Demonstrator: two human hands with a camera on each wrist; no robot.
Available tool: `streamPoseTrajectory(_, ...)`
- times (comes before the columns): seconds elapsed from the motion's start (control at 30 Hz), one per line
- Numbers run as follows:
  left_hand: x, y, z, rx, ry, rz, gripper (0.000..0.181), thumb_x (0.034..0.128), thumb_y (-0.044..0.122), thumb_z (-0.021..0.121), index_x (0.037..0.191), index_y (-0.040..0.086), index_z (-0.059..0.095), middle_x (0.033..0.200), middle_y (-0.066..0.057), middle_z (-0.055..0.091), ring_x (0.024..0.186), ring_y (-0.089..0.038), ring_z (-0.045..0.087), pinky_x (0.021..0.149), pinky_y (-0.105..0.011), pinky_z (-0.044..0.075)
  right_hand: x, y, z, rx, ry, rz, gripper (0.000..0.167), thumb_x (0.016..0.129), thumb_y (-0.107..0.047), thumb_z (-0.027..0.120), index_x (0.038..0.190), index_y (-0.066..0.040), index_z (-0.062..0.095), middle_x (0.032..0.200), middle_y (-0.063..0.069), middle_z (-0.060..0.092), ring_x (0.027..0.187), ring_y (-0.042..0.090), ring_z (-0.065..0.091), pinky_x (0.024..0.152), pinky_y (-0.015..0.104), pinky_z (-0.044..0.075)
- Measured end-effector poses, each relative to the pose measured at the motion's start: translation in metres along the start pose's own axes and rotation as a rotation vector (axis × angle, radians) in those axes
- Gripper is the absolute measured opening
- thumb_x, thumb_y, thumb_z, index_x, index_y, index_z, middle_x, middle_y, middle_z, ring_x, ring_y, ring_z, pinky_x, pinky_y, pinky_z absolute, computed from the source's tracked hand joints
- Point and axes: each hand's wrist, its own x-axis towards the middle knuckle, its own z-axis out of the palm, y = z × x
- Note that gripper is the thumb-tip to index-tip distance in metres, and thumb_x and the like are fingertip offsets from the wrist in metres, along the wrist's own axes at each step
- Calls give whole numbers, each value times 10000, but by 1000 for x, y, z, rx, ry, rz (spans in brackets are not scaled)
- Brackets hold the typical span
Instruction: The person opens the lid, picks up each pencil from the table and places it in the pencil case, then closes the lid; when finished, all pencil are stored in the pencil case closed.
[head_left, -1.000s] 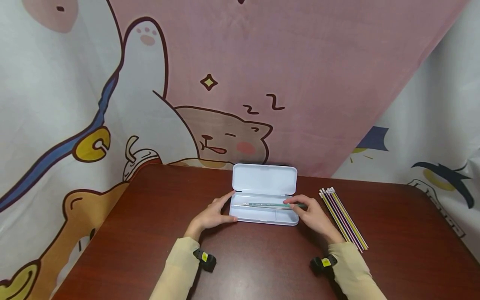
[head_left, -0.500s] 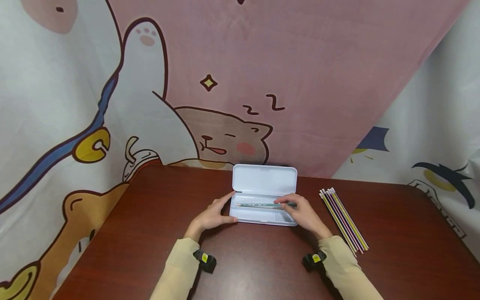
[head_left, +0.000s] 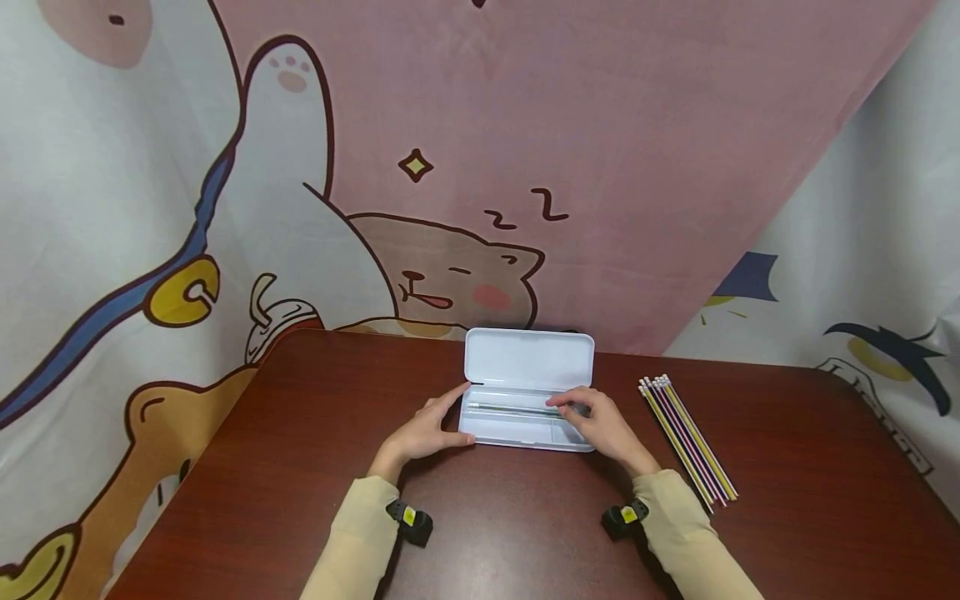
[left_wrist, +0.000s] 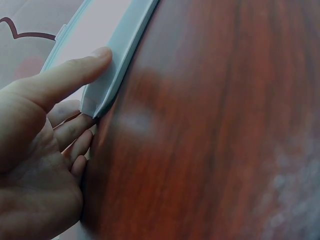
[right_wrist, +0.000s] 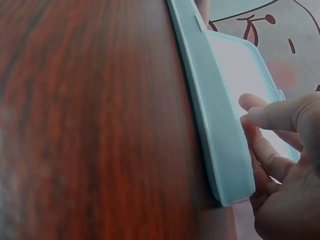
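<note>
A white pencil case (head_left: 510, 433) lies with its lid (head_left: 528, 358) raised at the back of the table. My left hand (head_left: 422, 429) holds its left end, the thumb over the front edge and the fingers around the side and back. A greenish pencil (head_left: 510, 408) lies lengthwise in the case's rear compartment. Over the right end, my right hand (head_left: 603, 423) reaches in, its thumb and index finger pinched at the pencil's right end. The right wrist view shows those fingertips (right_wrist: 252, 112) close together behind the front wall; the pencil is hidden there.
Several striped pencils (head_left: 686, 442) with white ends lie in a bundle right of the case, beside my right forearm. The brown table (head_left: 510, 533) runs back to a cartoon-printed cloth (head_left: 637, 167), close behind the raised lid.
My right hand has moved left and brought the greenish pencil with it. The pencil has come down into the rear compartment. My left hand has stayed on the case's left end.
</note>
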Motion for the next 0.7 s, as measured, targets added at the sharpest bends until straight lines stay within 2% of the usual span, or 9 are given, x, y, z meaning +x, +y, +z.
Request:
streamPoseTrajectory(0.23,0,2,0,11,4,-9,869,802,268,782,1521,140,310,1490,-125,377,1273,-326,359,1017,-596,274,-6,-2,-10,-11,38,3,179,864,28,663,981,-75,751,974,28,686,871,168,570,722,308,437)
streamPoseTrajectory(0.43,-1,3,-1,10,1,-6,872,803,266,781,1523,142,305,1496,-122,370,1276,-325,357,1019,-584,280,-14,-10,-20,15,45,47,186,879,34,649,999,-73,741,988,31,678,884,169,573,737,293,449)
streamPoseTrajectory(0.47,-1,3,-1,9,0,-5,870,804,264,780,1523,145,304,1498,-119,368,1277,-325,355,1021,-584,279,-16,-16,-23,24,45,50,183,879,45,643,1002,-54,736,993,56,678,905,196,584,751,309,459)
streamPoseTrajectory(0.6,-1,3,0,8,1,-4,870,805,267,779,1524,150,303,1499,-114,368,1269,-320,359,1018,-588,279,-20,-19,-27,33,46,52,181,878,65,635,1007,-24,726,1002,96,676,965,270,597,799,374,469)
streamPoseTrajectory(0.7,0,2,0,11,2,1,869,806,270,778,1524,148,304,1497,-114,371,1262,-320,363,1016,-591,279,-23,-8,-28,11,48,46,185,875,44,655,1011,-56,731,1003,62,677,998,262,595,837,411,459)
